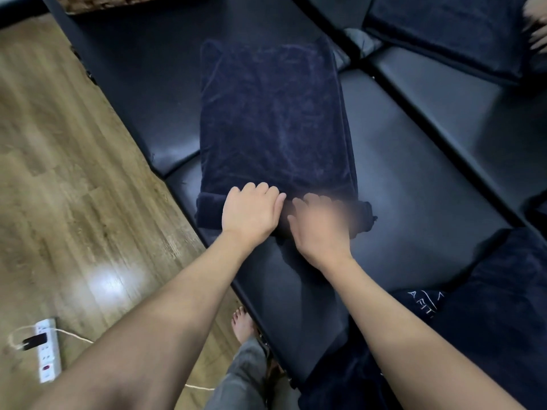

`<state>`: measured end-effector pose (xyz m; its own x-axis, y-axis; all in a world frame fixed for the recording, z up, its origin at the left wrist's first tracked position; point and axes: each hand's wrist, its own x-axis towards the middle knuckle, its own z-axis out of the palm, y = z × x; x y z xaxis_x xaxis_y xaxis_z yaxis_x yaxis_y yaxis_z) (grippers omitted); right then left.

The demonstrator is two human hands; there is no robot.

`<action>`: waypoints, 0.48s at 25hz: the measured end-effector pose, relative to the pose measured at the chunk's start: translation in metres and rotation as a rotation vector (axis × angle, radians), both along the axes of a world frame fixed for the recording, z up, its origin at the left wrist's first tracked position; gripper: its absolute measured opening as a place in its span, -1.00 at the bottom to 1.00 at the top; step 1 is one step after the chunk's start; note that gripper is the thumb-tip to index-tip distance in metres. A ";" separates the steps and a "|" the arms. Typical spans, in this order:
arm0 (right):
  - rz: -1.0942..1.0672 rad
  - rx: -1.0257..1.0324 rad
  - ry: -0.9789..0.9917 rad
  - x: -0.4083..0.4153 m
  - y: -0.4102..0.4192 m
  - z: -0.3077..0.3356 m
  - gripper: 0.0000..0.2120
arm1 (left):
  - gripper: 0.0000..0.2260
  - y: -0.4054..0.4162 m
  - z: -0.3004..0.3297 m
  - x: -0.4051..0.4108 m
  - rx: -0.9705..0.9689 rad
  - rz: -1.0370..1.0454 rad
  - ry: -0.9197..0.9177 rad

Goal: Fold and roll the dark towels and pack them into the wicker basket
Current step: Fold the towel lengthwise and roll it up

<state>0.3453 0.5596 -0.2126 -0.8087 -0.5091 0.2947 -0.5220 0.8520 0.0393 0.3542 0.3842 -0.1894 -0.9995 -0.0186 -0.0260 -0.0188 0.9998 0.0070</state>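
A dark navy towel point(272, 113) lies folded into a long strip on the black padded bench point(414, 179). Its near end is turned up into a short roll point(207, 211). My left hand point(251, 211) grips the left part of that roll, fingers curled over its top. My right hand point(319, 223), blurred by motion, lies on the right part of the roll with fingers bent over it. A strip of the wicker basket point(112, 1) shows at the top left edge.
Another folded dark towel point(444, 31) lies at the top right, with another person's fingers point(537, 28) at its edge. More dark cloth point(488, 306) is heaped at the lower right. Wooden floor point(59, 173) lies left, with a power strip point(47, 350) and my bare foot point(242, 324).
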 end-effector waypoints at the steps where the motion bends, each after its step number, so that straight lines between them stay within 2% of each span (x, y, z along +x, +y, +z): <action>1: 0.001 0.001 0.006 0.003 0.000 -0.001 -0.64 | -0.59 -0.002 0.002 -0.006 0.015 -0.008 -0.068; 4: 0.004 0.006 0.028 -0.010 -0.004 -0.001 -0.64 | -0.58 -0.001 0.005 -0.012 0.027 0.016 -0.119; 6: 0.022 0.000 0.068 -0.025 -0.007 0.001 -0.63 | -0.57 0.002 0.005 -0.004 0.009 0.031 -0.001; 8: 0.029 0.000 0.083 -0.035 -0.011 0.001 -0.62 | -0.65 0.003 -0.001 0.013 0.043 0.015 0.124; 12: -0.002 0.032 0.024 -0.047 -0.020 0.003 -0.61 | -0.68 0.002 -0.005 0.011 0.019 0.025 0.133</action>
